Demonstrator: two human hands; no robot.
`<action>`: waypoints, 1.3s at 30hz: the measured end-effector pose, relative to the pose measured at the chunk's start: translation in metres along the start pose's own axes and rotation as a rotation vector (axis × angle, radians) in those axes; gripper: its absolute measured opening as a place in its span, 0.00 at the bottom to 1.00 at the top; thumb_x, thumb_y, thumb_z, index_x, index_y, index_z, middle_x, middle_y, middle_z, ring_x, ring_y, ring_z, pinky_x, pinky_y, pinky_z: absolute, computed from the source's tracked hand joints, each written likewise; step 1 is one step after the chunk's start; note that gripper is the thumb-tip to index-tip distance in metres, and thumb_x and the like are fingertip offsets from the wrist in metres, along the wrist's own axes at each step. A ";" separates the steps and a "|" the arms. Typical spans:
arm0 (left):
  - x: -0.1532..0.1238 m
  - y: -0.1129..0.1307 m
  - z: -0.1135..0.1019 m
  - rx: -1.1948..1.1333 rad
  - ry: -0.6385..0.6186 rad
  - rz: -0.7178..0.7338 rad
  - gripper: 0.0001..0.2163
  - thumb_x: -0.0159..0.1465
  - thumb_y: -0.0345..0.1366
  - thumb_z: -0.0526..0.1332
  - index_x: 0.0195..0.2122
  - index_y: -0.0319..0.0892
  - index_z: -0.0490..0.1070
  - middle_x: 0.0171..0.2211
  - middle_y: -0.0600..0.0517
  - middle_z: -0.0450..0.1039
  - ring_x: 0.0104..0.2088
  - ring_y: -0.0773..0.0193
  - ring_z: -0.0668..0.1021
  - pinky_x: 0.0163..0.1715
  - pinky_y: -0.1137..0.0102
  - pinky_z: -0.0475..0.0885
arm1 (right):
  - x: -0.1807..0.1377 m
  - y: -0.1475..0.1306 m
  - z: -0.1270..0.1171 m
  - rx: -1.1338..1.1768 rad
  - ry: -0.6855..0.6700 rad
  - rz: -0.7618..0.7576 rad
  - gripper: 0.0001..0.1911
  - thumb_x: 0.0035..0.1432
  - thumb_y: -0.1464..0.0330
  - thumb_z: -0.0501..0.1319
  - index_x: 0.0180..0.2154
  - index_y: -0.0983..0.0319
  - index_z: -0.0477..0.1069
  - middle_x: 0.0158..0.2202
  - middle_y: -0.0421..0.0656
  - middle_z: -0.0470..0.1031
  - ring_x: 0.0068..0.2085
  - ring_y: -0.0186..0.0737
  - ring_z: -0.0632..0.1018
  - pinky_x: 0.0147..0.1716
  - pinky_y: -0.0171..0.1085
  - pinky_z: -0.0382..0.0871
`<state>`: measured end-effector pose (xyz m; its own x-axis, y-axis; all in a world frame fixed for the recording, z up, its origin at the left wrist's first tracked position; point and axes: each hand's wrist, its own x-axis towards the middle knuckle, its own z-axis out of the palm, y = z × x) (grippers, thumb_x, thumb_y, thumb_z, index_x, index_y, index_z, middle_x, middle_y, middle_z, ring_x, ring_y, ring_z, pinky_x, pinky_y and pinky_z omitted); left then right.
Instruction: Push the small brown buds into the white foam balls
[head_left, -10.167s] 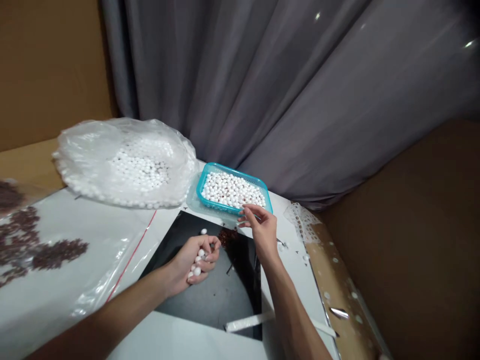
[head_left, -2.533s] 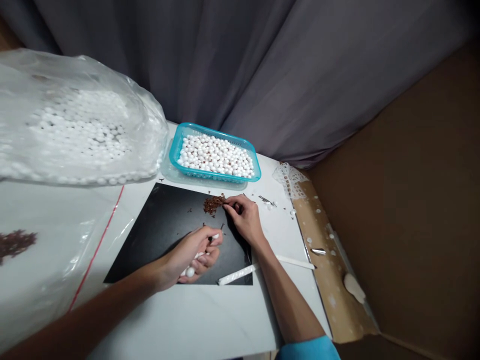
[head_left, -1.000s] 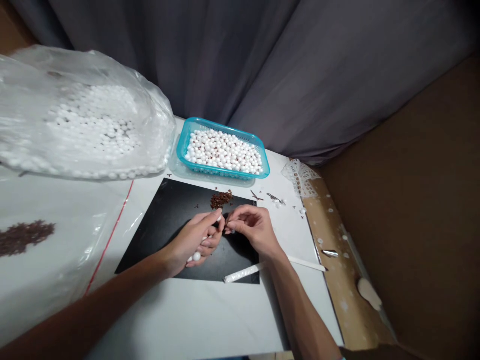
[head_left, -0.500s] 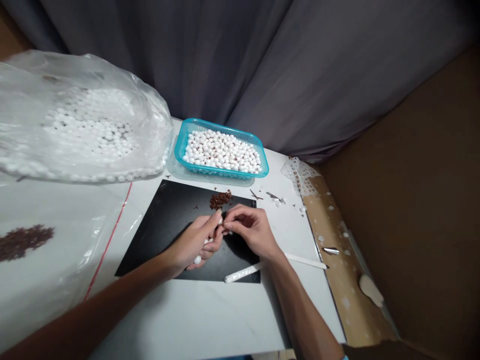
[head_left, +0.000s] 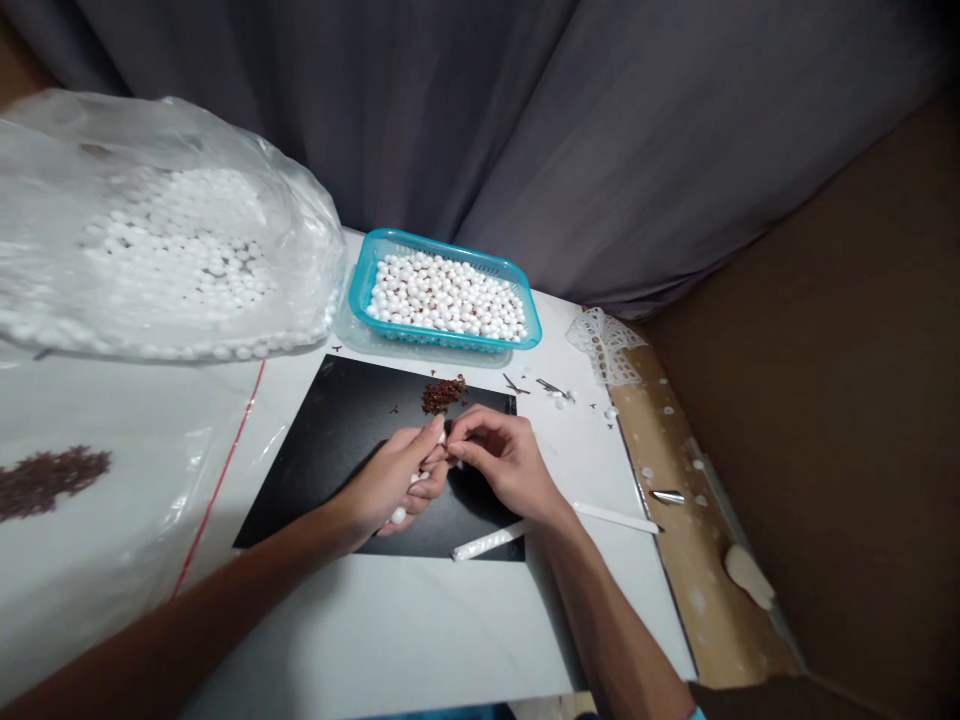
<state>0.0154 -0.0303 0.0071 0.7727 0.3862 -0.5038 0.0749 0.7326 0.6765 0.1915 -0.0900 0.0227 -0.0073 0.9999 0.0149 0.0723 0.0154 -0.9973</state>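
Observation:
My left hand [head_left: 409, 470] is closed around several small white balls [head_left: 398, 515], with one more pinched between its thumb and forefinger. Touching that ball, my right hand [head_left: 504, 455] has its thumb and fingertips pressed together on a tiny piece, too small and covered to make out clearly. Both hands are over a black mat [head_left: 300, 470]. Just beyond the fingertips lies a small heap of brown, star-like bits [head_left: 444, 394].
A blue basket [head_left: 442, 335] of white balls stands behind the mat. At left are a big clear bag [head_left: 300, 250] of white balls and a plastic sheet with a brown pile [head_left: 52, 482]. A white stick [head_left: 487, 543] lies under my right wrist.
The view has shifted slightly. Both hands keep nearly the same pose, fingertips together at the white ball.

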 end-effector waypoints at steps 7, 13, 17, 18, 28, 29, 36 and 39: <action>-0.001 0.006 -0.003 -0.081 -0.076 -0.067 0.23 0.68 0.60 0.56 0.29 0.47 0.56 0.15 0.61 0.54 0.12 0.74 0.48 0.04 0.78 0.53 | 0.000 0.002 0.003 0.049 0.021 0.018 0.10 0.66 0.61 0.70 0.38 0.61 0.78 0.36 0.43 0.78 0.38 0.39 0.78 0.41 0.37 0.73; -0.003 0.008 -0.004 -0.153 -0.078 -0.059 0.18 0.69 0.57 0.56 0.35 0.48 0.57 0.17 0.62 0.55 0.12 0.74 0.48 0.05 0.80 0.53 | -0.001 0.001 0.005 -0.036 0.038 0.000 0.10 0.67 0.60 0.68 0.38 0.60 0.78 0.39 0.44 0.78 0.40 0.41 0.79 0.42 0.38 0.73; -0.002 0.007 -0.003 -0.127 -0.037 -0.046 0.19 0.68 0.58 0.58 0.36 0.48 0.58 0.16 0.63 0.56 0.11 0.74 0.49 0.05 0.79 0.55 | -0.002 0.002 0.005 -0.112 0.060 0.003 0.10 0.67 0.61 0.68 0.38 0.60 0.78 0.39 0.44 0.78 0.39 0.41 0.78 0.40 0.38 0.73; -0.002 0.007 -0.003 -0.119 -0.032 -0.050 0.19 0.68 0.58 0.58 0.36 0.48 0.58 0.16 0.63 0.56 0.11 0.73 0.49 0.05 0.79 0.55 | -0.002 0.002 0.005 -0.121 0.060 0.004 0.10 0.67 0.61 0.68 0.38 0.60 0.78 0.39 0.44 0.78 0.39 0.41 0.78 0.40 0.38 0.73; 0.000 0.006 -0.001 -0.081 0.009 -0.095 0.22 0.66 0.62 0.56 0.32 0.48 0.58 0.15 0.61 0.56 0.11 0.73 0.48 0.04 0.77 0.51 | -0.002 0.002 0.007 -0.128 0.064 0.003 0.10 0.67 0.60 0.68 0.38 0.60 0.79 0.39 0.44 0.79 0.39 0.41 0.78 0.40 0.37 0.73; 0.000 0.006 -0.001 -0.081 0.009 -0.088 0.22 0.66 0.62 0.56 0.32 0.48 0.58 0.15 0.61 0.55 0.11 0.73 0.48 0.04 0.78 0.51 | -0.002 0.002 0.007 -0.132 0.066 0.001 0.10 0.67 0.60 0.68 0.38 0.60 0.79 0.39 0.44 0.79 0.39 0.41 0.78 0.40 0.38 0.73; -0.001 0.009 -0.001 -0.073 0.030 -0.110 0.18 0.68 0.56 0.51 0.33 0.47 0.61 0.15 0.60 0.55 0.12 0.71 0.48 0.04 0.77 0.51 | -0.002 0.002 0.007 -0.155 0.095 -0.016 0.09 0.67 0.61 0.68 0.38 0.60 0.79 0.38 0.44 0.79 0.38 0.41 0.78 0.40 0.38 0.72; 0.000 0.009 -0.001 -0.075 0.046 -0.104 0.17 0.68 0.54 0.51 0.30 0.47 0.60 0.15 0.60 0.54 0.12 0.71 0.49 0.04 0.77 0.50 | -0.002 0.002 0.007 -0.137 0.095 -0.010 0.09 0.67 0.61 0.68 0.38 0.60 0.79 0.38 0.44 0.78 0.38 0.40 0.77 0.39 0.37 0.72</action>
<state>0.0153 -0.0237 0.0129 0.7337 0.3299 -0.5941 0.1044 0.8092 0.5782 0.1851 -0.0919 0.0204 0.0857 0.9956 0.0381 0.2083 0.0195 -0.9779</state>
